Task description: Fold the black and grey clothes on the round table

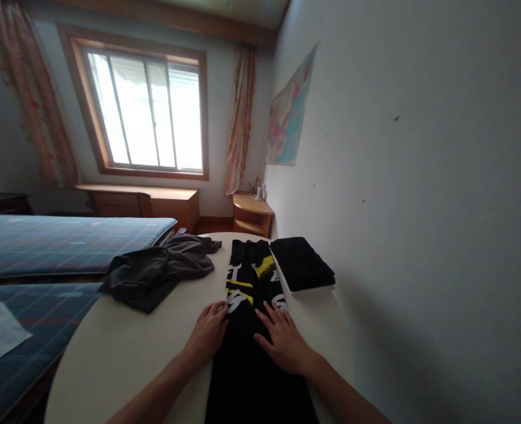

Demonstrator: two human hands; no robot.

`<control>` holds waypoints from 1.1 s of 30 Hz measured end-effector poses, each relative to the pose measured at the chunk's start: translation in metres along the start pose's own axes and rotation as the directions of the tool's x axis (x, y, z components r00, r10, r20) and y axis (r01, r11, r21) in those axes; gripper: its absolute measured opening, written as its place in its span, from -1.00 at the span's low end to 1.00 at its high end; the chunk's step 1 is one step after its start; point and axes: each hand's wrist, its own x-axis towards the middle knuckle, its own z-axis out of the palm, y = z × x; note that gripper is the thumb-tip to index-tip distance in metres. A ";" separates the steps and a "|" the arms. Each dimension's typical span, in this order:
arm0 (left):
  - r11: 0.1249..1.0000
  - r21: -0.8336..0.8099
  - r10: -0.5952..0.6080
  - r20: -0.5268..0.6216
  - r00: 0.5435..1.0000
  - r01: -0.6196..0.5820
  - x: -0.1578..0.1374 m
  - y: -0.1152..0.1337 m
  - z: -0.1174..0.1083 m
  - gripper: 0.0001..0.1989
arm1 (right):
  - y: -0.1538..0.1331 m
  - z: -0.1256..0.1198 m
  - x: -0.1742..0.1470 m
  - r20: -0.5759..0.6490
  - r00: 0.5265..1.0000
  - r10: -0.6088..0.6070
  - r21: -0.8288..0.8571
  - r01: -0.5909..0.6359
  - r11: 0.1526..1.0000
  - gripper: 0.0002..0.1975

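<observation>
Head view: hands (247, 338) flatten black, yellow-printed garment (254, 330).

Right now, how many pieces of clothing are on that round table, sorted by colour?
Black with yellow and white print: 1, the long garment that the left hand and right hand press flat.
Plain black, folded: 1, the folded garment by the wall.
Dark grey, crumpled: 1, the grey garment, though the heap could hide more.
Total: 3 on the table.
</observation>
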 end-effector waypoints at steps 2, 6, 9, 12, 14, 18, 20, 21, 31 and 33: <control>1.000 0.016 -0.001 0.014 1.000 0.001 0.003 -0.003 0.001 -0.54 | -0.003 0.001 0.005 0.012 1.000 0.003 -0.005 -0.003 1.000 -0.35; 0.997 0.070 -0.023 0.028 0.999 0.021 0.014 -0.014 -0.002 -0.52 | -0.009 0.003 0.023 0.036 0.999 0.009 -0.014 -0.009 1.000 -0.32; 0.996 0.088 -0.026 0.029 0.999 0.024 0.027 -0.024 -0.008 -0.53 | -0.015 0.003 0.040 0.045 0.998 0.039 -0.017 -0.038 0.999 -0.31; 0.998 0.063 -0.011 0.000 1.000 0.011 0.029 -0.030 -0.012 -0.53 | -0.022 0.002 0.048 0.055 0.996 0.068 -0.031 -0.066 0.997 -0.29; 0.998 0.025 0.057 -0.023 0.998 -0.057 0.020 -0.029 -0.015 -0.53 | -0.027 0.000 0.043 0.054 0.996 0.065 -0.040 -0.063 0.997 -0.30; 0.951 -0.095 0.303 0.085 0.949 -0.295 -0.019 -0.015 -0.033 -0.53 | -0.037 -0.002 0.010 0.084 0.996 -0.004 -0.019 0.005 1.000 -0.31; 0.911 -0.180 0.402 0.191 0.896 -0.370 -0.039 -0.004 -0.046 -0.52 | -0.042 -0.001 -0.013 0.113 0.991 -0.078 0.014 0.077 0.997 -0.29; 0.894 -0.217 0.436 0.227 0.871 -0.391 -0.048 0.001 -0.053 -0.49 | -0.044 -0.001 -0.024 0.126 0.985 -0.116 0.030 0.113 0.993 -0.28; 0.805 -0.336 0.568 0.200 0.799 -0.488 -0.070 0.022 -0.064 -0.57 | -0.063 0.002 -0.075 0.061 0.982 -0.181 0.129 0.172 0.977 -0.45; 0.799 -0.342 0.573 0.185 0.799 -0.494 -0.071 0.024 -0.063 -0.64 | -0.065 0.010 -0.078 -0.001 0.988 -0.156 0.128 0.155 0.980 -0.61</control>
